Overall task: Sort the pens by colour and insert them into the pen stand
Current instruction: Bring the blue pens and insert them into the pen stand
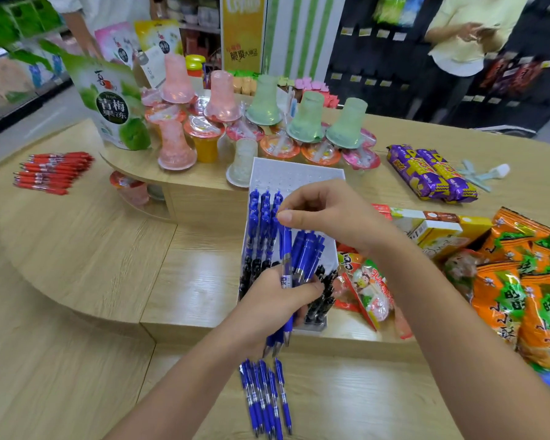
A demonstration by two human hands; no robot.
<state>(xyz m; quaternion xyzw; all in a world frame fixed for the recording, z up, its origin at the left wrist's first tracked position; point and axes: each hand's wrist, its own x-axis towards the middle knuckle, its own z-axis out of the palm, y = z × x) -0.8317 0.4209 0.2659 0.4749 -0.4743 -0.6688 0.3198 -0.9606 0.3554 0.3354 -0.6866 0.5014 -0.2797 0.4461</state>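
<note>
A white perforated pen stand leans back at the table's centre, with several blue pens standing in its left holes. My left hand grips a bundle of blue pens in front of the stand. My right hand pinches the top of one blue pen rising out of that bundle. More blue pens lie loose on the table near me. A pile of red pens lies at the far left.
Jelly cups and upturned pink and green cups crowd a raised shelf behind the stand. Snack bags and boxes fill the right side. Purple packs lie further back. Two people stand beyond the table.
</note>
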